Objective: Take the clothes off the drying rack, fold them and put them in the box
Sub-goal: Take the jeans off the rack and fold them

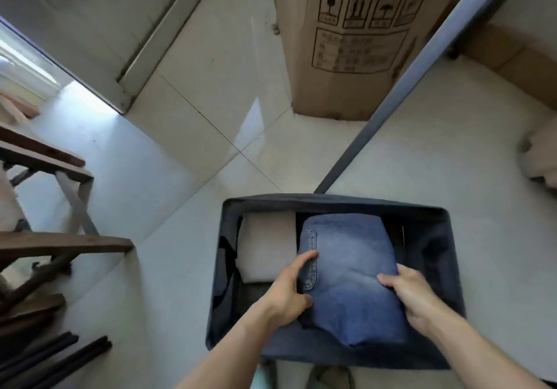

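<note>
A folded pair of blue jeans [351, 274] is held over the open dark fabric box [331, 200] on the floor, low in the view. My left hand [289, 289] grips the jeans' left edge, thumb on top near the seam. My right hand [410, 295] grips the right edge. Inside the box, at its left, lies a folded white garment [266, 245]. Dark clothing shows under and to the right of the jeans. The drying rack's grey pole [401, 87] slants from the box's far rim toward the upper right.
A tall cardboard carton [355, 42] stands behind the box. Wooden folding furniture [45, 244] and dark poles [54, 361] crowd the left side. A pale bundle [542, 156] lies at the right edge. Tiled floor surrounds the box.
</note>
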